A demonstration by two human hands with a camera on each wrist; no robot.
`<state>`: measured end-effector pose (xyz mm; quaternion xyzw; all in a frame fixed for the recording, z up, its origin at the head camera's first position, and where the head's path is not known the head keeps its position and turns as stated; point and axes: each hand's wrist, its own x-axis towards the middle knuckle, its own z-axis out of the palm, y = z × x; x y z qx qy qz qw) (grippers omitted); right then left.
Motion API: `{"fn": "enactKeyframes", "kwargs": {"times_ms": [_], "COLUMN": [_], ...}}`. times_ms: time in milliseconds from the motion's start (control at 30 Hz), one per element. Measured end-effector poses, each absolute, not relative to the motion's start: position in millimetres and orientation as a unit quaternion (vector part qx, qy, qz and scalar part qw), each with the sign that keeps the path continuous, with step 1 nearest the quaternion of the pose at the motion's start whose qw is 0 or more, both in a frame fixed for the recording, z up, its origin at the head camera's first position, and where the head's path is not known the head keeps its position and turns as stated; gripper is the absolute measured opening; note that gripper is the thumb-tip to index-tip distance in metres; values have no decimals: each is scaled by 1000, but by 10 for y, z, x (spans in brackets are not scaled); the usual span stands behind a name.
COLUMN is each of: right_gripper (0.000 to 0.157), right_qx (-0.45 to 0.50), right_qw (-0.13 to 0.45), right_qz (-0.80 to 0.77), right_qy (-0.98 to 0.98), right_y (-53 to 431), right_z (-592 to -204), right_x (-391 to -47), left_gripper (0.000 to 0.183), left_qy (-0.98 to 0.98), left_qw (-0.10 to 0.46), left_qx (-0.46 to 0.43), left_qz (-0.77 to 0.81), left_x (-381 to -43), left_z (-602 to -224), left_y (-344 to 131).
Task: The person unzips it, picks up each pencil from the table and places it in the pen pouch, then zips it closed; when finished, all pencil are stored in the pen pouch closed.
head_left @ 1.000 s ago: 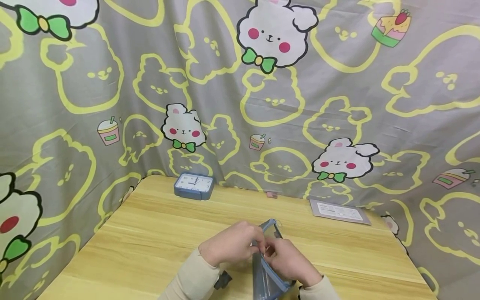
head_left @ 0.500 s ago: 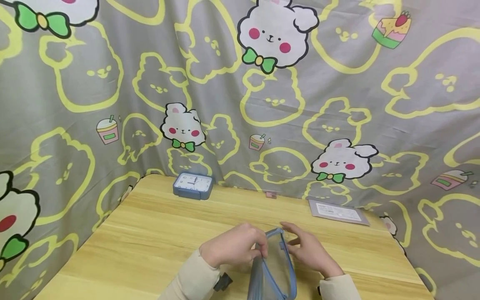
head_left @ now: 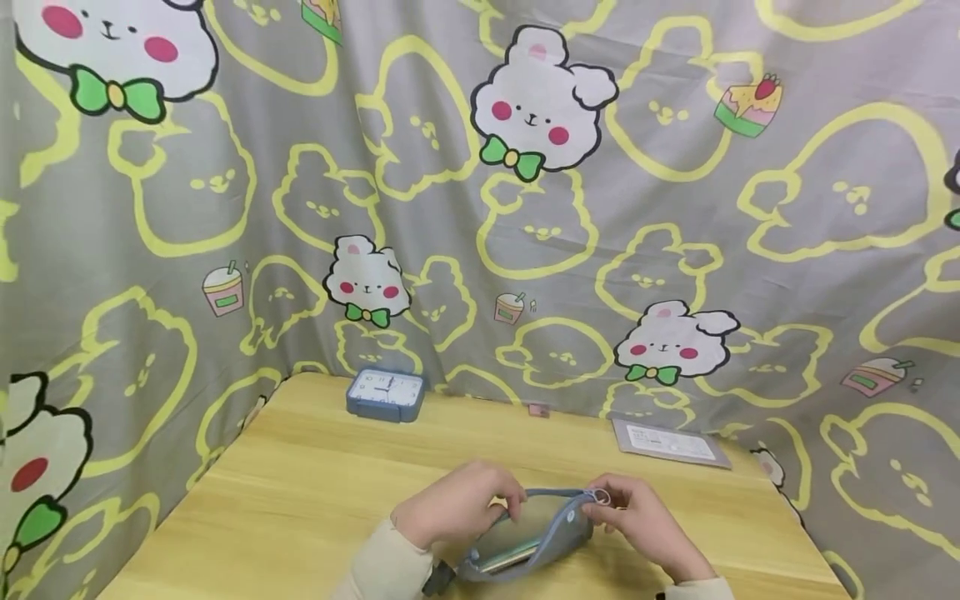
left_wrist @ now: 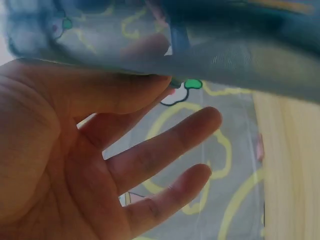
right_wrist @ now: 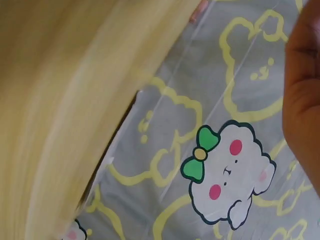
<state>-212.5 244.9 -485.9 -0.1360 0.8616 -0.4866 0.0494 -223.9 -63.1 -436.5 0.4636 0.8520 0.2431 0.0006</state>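
A see-through mesh zip pouch (head_left: pixel 564 537) with blue edging is held between both hands low in the head view, its mouth gaping. Thin, long items (head_left: pixel 512 557) lie inside it, one pale green. My left hand (head_left: pixel 463 505) pinches the pouch's left edge between thumb and index finger; in the left wrist view the other fingers (left_wrist: pixel 165 147) spread free below the mesh. At the opposite corner, by a ring-shaped zip pull (head_left: pixel 602 497), my right hand (head_left: pixel 643 521) grips the edging with thumb and fingers. Only a strip of that hand shows in the right wrist view.
A blue clock (head_left: pixel 386 395) stands at the back left of the wooden table (head_left: pixel 300 492). Toward the back right lies a flat grey packet with a white label (head_left: pixel 670 443). A patterned curtain (head_left: pixel 442 217) hangs behind the table and along its sides.
The right hand has gone from beside the pouch to gripping its far corner. The pouch has tipped and turned, so its mouth and contents now show. The head view has tilted up slightly.
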Motion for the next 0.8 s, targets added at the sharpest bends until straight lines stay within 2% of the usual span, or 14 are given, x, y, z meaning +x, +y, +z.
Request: {"fn": "enactKeyframes", "kwargs": {"times_ms": [67,133,300,367,433,667,800], "right_gripper": [20,22,17,15,14,14,14], "right_qx": [-114,-81,30,54,63,79,105], "right_qw": [53,33,-30,-31,-28,-53,-62], "right_qz": [-501,-507,-500,-495,-496,-529,-510], "right_qy": [856,857,865,867,866,843,851], "right_y": [2461,2432,2368,2356,2359,2445,2458], "right_z": [-4900,-4925,-4941,-4959,-4980,-4963,-4964], "right_x": [-1993,-1856,-1563,-1471,-1393,-1192,-1157], "left_gripper": [18,15,80,91,82,17,6], "left_qy": [862,873,907,921,930,911,903], "left_qw": [8,16,38,21,-11,-84,-126], "left_qx": [446,428,383,364,347,351,349], "left_qz": [238,231,170,137,119,201,215], "left_x": [-2171,-2090,-1824,-1723,-1656,-1549,-1580], "left_z": [-4352,-4286,-4230,-4333,-4458,-4710,-4750], "left_y": [-647,-648,-566,-526,-486,-490,-595]}}
